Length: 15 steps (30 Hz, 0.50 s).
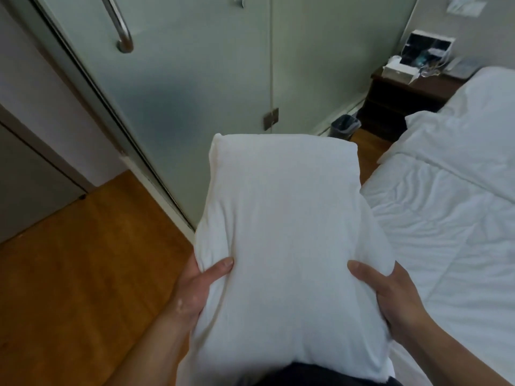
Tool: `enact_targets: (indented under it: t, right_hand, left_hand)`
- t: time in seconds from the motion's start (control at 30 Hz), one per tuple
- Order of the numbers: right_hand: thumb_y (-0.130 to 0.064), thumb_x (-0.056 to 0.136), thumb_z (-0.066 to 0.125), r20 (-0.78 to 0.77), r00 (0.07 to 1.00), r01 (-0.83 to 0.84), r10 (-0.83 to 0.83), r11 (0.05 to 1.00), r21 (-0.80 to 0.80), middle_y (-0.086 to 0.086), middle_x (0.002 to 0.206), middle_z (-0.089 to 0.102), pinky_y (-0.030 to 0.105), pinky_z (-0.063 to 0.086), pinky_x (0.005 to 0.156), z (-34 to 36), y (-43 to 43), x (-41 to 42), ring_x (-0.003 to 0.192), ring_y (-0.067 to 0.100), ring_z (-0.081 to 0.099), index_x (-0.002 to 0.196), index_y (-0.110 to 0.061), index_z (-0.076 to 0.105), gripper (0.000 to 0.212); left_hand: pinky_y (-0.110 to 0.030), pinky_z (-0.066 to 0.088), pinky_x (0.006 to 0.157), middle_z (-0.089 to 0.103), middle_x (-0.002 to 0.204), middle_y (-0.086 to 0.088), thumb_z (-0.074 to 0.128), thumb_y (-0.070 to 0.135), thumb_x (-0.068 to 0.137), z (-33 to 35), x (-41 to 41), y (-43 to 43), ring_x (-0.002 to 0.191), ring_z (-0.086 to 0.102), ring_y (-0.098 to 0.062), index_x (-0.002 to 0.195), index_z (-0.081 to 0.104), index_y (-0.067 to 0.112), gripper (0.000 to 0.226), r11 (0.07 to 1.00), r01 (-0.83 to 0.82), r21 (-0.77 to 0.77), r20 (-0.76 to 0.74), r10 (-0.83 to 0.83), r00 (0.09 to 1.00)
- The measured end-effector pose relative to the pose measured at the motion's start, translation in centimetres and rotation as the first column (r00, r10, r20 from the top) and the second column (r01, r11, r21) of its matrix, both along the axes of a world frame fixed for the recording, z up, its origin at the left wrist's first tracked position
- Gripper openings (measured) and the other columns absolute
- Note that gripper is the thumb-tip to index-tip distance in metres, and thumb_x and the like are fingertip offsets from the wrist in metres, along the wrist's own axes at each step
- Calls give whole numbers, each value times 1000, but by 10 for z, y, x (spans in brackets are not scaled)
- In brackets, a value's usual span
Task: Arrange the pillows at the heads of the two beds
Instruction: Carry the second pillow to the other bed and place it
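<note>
A white pillow [287, 235] fills the middle of the head view, held lengthwise in front of my body. My left hand [195, 288] grips its left edge, thumb on top. On the opposite edge, my right hand [393, 293] holds it the same way. A bed [446, 218] with a rumpled white duvet lies to the right, its folded-back top [457, 135] toward the far end. The head of the bed is mostly out of view. No second bed shows.
A frosted glass door [195, 93] with a metal handle [122, 37] stands left and ahead. A dark nightstand [401, 98] holding a white box and cables sits beyond the bed. A small bin [344, 126] stands beside it. Wooden floor [83, 274] lies to the left.
</note>
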State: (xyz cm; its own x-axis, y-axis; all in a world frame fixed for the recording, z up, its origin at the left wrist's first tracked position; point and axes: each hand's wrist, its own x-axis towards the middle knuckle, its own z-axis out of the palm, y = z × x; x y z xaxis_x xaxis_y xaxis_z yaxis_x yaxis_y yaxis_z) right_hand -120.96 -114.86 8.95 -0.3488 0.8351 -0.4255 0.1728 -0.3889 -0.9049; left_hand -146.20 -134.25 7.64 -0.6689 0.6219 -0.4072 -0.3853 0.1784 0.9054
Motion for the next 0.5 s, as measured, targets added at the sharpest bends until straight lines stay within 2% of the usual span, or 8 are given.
enact_targets:
  t: [0.07,0.13,0.2,0.27,0.33,0.43,0.5]
  right_hand:
    - [-10,80,81,8,997,78,-78,997,-1,-3,94,84,36,56,72,1,4,-29,80,17,80,116,-15,73,37]
    - [-11,78,82,10,989,150,-150,989,3,-2,94,84,38,57,75,4,9,-55,83,22,80,117,-15,73,39]
    - [-12,78,83,14,976,219,-219,976,17,-3,94,84,38,57,74,6,17,-77,82,21,79,115,-17,73,39]
    - [-13,77,83,10,960,280,-281,959,36,-6,94,83,35,56,71,7,26,-96,83,20,79,113,-20,73,38]
    - [-14,77,83,1,942,336,-336,941,48,-7,95,83,36,55,72,8,41,-113,89,23,78,114,-20,73,38]
    - [-12,79,82,-9,917,398,-398,917,37,-10,90,83,35,54,69,4,66,-134,78,16,78,109,-22,72,33]
    - [-9,79,80,-20,902,432,-431,902,26,-8,90,83,34,54,68,-2,88,-146,75,11,78,110,-19,73,33]
  left_hand:
    - [-22,61,62,82,98,12,99,45,31,5,-43,24,85,79,-11,117,65,31,93,996,88,18,9,-88,996]
    - [-24,61,61,82,100,8,100,46,25,5,-82,48,85,79,-13,117,66,28,99,988,153,28,8,-153,988]
    - [-26,62,63,82,100,6,100,40,31,5,-116,74,85,79,-14,117,67,25,94,978,206,24,7,-206,978]
    - [-31,62,68,82,104,4,98,37,39,3,-147,105,91,79,-18,121,67,23,89,961,276,20,0,-276,961]
    - [-39,60,79,80,112,-2,99,49,32,3,-171,139,100,77,-25,123,68,23,100,937,350,12,8,-350,937]
    - [-43,57,87,80,113,-2,98,54,30,-3,-200,191,101,77,-25,121,69,22,101,910,414,24,-1,-414,910]
    - [-46,57,90,80,112,-2,97,45,45,-3,-215,227,100,77,-26,124,68,22,87,892,452,5,-12,-452,892]
